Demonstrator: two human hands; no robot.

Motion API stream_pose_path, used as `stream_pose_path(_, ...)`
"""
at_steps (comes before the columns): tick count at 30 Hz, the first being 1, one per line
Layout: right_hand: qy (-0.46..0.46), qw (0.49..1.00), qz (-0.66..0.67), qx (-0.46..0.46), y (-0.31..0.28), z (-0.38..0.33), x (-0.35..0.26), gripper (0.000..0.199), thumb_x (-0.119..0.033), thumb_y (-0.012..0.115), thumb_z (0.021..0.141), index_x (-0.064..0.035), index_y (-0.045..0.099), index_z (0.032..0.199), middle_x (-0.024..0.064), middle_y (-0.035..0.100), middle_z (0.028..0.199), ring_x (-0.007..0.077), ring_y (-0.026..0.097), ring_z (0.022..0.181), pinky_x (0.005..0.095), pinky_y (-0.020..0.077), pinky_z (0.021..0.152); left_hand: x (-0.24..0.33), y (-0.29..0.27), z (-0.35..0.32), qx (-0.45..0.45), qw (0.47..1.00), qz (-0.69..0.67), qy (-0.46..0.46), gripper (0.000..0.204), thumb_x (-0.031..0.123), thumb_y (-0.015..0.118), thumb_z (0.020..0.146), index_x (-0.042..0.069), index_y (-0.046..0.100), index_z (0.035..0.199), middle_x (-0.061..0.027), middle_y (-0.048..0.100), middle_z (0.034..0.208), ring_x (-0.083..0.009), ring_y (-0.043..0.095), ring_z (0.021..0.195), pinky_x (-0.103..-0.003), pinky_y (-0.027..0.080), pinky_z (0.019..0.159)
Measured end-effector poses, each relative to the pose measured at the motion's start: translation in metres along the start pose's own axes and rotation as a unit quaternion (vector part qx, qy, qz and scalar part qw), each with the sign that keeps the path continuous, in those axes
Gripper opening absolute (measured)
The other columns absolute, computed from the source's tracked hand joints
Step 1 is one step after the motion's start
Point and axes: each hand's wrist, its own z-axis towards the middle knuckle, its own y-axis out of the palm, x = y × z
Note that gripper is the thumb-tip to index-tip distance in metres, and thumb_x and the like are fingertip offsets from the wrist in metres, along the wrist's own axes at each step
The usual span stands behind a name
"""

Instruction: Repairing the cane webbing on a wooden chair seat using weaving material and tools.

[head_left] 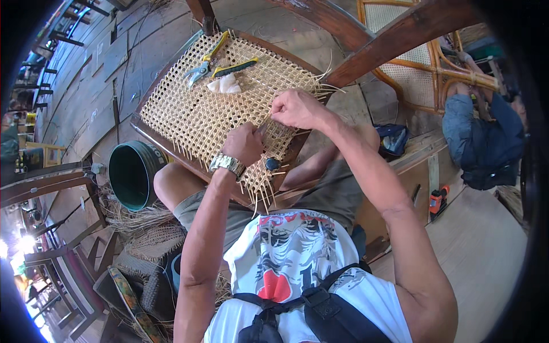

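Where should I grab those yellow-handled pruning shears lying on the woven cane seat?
Take the pruning shears by the two yellow handles, coming from above at the far end. They lie flat on the cane seat, handles spread apart and clear, blades pointing toward the seat's left edge.

A woven cane seat panel in a dark wooden frame (189, 117) rests on the person's lap. The left hand (244, 143) presses the weave; the right hand (295, 108) pinches a cane strand. Yellow-handled pliers (207, 62) lie on the panel.
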Motion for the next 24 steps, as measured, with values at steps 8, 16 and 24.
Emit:
stream_pose_path(8,0.089,0.990,0.062,0.086,0.011,-0.002,-0.001,0.019,-0.022,0.072,0.081,-0.0035,0.072,0.081,0.0080,0.069,0.070,0.0136,0.065,0.065,0.0317,0.0510,0.064,-0.003,0.004,0.002,-0.001,1.000,0.002,-0.008,0.028,0.027,0.057,0.092,0.002,0.069,0.096,-0.0270,0.070,0.087,-0.0431,0.069,0.084,-0.052,0.054,0.077)
stream_pose_path(16,0.083,0.994,0.050,0.054,0.008,-0.001,0.003,0.018,-0.020,0.072,0.080,-0.0020,0.072,0.079,0.0088,0.069,0.069,0.0130,0.064,0.064,0.0314,0.0507,0.064,0.000,0.009,0.006,0.003,0.999,0.047,0.009,0.029,0.027,0.057,0.091,0.000,0.068,0.091,-0.0264,0.069,0.084,-0.0430,0.069,0.082,-0.051,0.055,0.076)
stream_pose_path(24,0.100,0.993,-0.035,0.049,0.020,0.000,0.000,0.014,-0.018,0.069,0.079,-0.0047,0.072,0.080,0.0128,0.071,0.074,0.0275,0.069,0.070,0.0394,0.0537,0.067,0.010,0.016,-0.008,0.089,0.990,0.098,0.053,0.021,0.019,0.056,0.091,0.000,0.065,0.087,-0.0262,0.069,0.081,-0.0434,0.070,0.077,-0.052,0.055,0.069)
